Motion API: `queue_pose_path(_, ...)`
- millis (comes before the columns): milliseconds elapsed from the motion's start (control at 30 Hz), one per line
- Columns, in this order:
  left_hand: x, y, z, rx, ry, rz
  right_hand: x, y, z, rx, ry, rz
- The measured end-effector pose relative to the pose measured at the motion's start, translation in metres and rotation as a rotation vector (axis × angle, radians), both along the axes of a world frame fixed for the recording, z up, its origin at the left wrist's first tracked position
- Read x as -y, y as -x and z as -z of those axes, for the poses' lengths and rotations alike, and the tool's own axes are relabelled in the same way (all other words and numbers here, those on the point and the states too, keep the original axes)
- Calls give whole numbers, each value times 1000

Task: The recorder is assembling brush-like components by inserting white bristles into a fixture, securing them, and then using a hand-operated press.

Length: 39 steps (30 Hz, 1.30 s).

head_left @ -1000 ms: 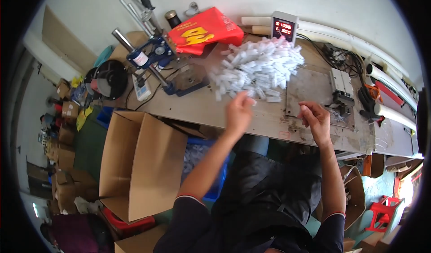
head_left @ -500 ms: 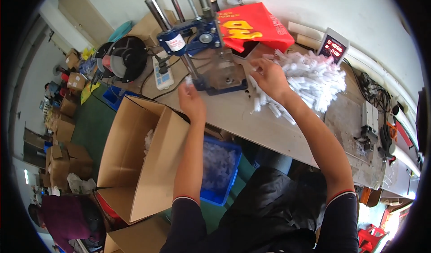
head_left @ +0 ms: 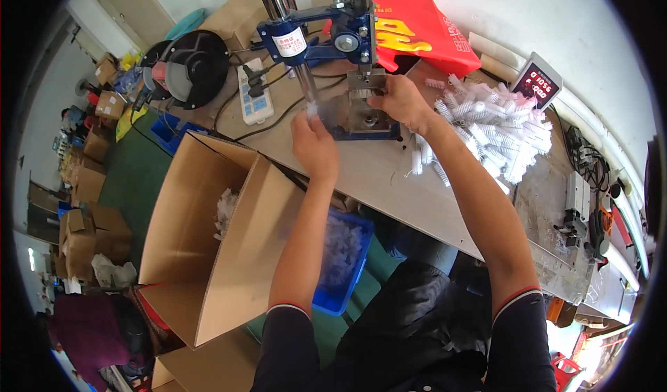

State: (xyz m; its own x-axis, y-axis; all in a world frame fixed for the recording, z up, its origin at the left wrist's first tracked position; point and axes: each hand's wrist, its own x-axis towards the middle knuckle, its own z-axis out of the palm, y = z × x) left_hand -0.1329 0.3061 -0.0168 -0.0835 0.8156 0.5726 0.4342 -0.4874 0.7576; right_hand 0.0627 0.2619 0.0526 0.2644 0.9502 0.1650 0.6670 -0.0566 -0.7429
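Pale wall (head_left: 597,23) from twelve to two o'clock, behind a grey bench (head_left: 389,183). Green floor (head_left: 139,183) at nine o'clock, crowded with cardboard boxes (head_left: 83,183). Bright daylight throughout.

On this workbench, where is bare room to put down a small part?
Bare wooden benchtop lies between the blue hand press and the near edge, beside the left hand. It is crowded around the pile of white ribbed plastic pieces by the right hand.

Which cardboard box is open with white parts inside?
The large cardboard box beside the workbench, under the left hand; the small boxes on the far floor look shut.
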Motion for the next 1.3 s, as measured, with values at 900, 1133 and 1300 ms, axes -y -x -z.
queue_pose_path(900,29,43,-37,-126,376,598,29,-3,-170,-138,-655,130)
queue_pose_path(1133,30,29,-46,-115,367,594,17,24,-236,-115,-629,69)
queue_pose_path(1300,31,28,-47,-164,269,568,34,31,-245,-270,-651,-126)
